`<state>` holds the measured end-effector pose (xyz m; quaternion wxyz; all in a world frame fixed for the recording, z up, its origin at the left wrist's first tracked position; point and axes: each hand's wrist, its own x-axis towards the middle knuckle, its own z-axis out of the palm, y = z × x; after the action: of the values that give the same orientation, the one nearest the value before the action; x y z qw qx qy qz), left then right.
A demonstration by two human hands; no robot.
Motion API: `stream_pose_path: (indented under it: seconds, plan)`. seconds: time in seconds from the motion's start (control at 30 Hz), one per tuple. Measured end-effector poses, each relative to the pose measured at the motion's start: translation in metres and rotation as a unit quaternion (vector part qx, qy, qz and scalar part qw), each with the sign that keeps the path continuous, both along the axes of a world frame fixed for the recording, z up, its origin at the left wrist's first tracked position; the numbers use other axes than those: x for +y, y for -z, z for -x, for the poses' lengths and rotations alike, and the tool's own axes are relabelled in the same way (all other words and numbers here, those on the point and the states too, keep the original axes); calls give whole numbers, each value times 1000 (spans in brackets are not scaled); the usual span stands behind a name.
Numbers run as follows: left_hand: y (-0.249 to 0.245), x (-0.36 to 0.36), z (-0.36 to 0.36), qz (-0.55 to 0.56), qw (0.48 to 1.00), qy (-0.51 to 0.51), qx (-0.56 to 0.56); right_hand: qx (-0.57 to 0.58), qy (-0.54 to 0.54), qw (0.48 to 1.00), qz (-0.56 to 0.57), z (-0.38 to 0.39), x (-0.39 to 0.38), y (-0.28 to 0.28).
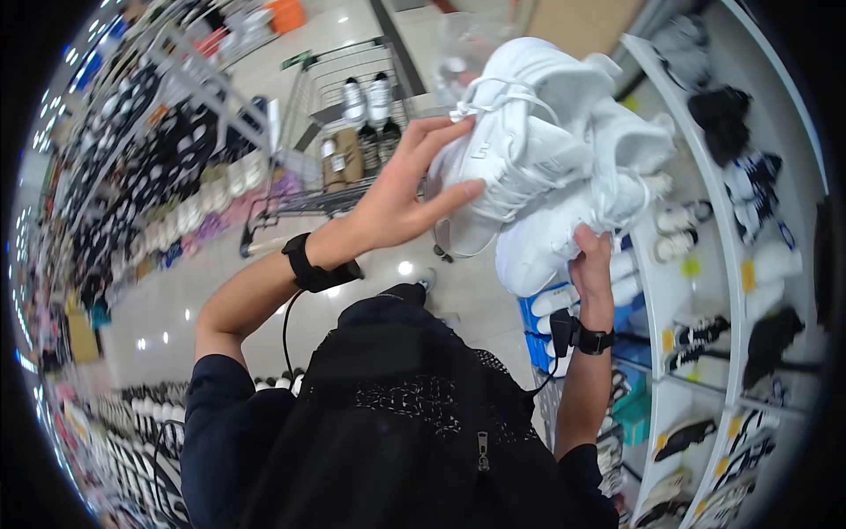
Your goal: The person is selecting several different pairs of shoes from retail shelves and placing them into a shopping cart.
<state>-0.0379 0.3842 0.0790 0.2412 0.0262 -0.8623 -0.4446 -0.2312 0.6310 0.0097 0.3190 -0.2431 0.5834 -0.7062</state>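
A pair of white lace-up sneakers (520,150) is held up in front of me, toward the upper right. My left hand (410,181) reaches the toe side of the upper shoe, thumb and fingers spread apart, with fingertips at the laces and upper. Below and to the right, my right hand (592,260) grips the lower white shoe (542,242) from beneath, its thumb on the shoe and the other fingers mostly hidden. The two shoes lie against each other, their openings toward the right.
A wire shopping cart (339,75) with several shoes stands ahead, left of the sneakers. White shelves (656,291) of shoes run along the right. Racks of shoes (159,194) fill the left side. Blue boxes (539,326) sit beside my right wrist.
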Motion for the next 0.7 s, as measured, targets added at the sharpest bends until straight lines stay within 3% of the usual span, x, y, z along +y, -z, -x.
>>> stream_pose_path:
  seconds: [0.13, 0.3, 0.4, 0.53, 0.6, 0.7]
  plan:
    - [24, -33, -49, -91, 991, -101, -11, 14, -76, 997, 8, -22, -77, -8]
    - [39, -83, -90, -94, 979, -179, -6, 142, -194, 969, -56, -54, -158, -30]
    - [39, -115, -103, -84, 977, -192, -42, 161, -221, 959, -69, -66, -204, -38]
    - [56, -177, -111, -106, 976, -175, -74, 127, -223, 964, -73, -93, -276, -39]
    - [72, -198, -111, -131, 977, -165, -37, 114, -244, 959, -85, -101, -302, -40]
    - [85, -227, -118, -292, 940, -171, -50, 65, -237, 966, -77, -114, -334, -25]
